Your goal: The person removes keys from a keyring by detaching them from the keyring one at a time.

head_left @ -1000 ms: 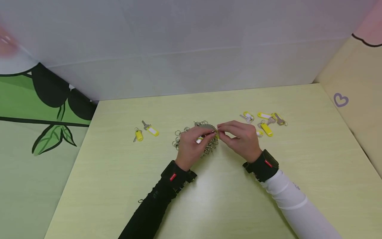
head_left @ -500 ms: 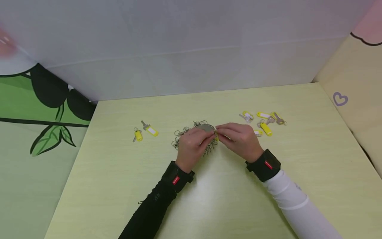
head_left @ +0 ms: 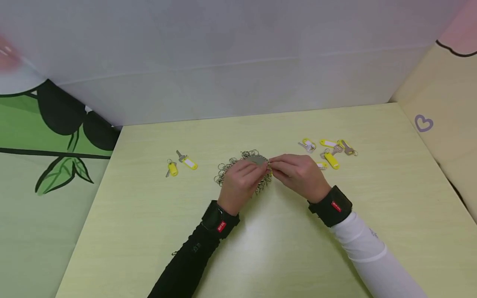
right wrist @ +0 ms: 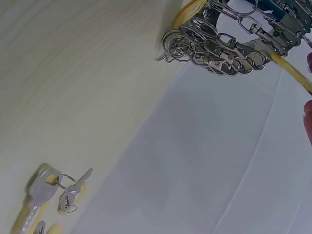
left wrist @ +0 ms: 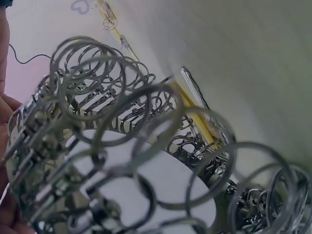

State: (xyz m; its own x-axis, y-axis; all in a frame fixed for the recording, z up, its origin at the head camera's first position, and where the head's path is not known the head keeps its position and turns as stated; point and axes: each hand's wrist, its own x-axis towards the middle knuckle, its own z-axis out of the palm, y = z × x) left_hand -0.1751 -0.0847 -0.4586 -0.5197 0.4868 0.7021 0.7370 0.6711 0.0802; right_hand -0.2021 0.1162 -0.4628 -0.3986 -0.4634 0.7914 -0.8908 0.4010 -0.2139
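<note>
A metal key holder (head_left: pixel 257 159), ringed with several small clips and split rings (left wrist: pixel 141 122), stands at the middle of the table. My left hand (head_left: pixel 238 182) grips its edge from the left, covering much of the rim. On the right, my right hand (head_left: pixel 299 176) pinches a yellow key tag (right wrist: pixel 292 73), whose far end meets the holder's rim in the right wrist view. Whether the tag is hooked to a clip is hidden. Another yellow tag (left wrist: pixel 200 122) shows among the rings in the left wrist view, beside a slim metal piece.
Several keys with yellow tags (head_left: pixel 331 160) lie right of my right hand. Two more tagged keys, one with a white label (head_left: pixel 191 163) and one plain (head_left: pixel 173 169), lie to the left. A pale wall (head_left: pixel 238 89) borders the table's back edge.
My left hand has turned slightly, and the white-labelled tag seen between its fingers earlier is now hidden. The right hand has shifted slightly at the rim. The loose keys have stayed put.
</note>
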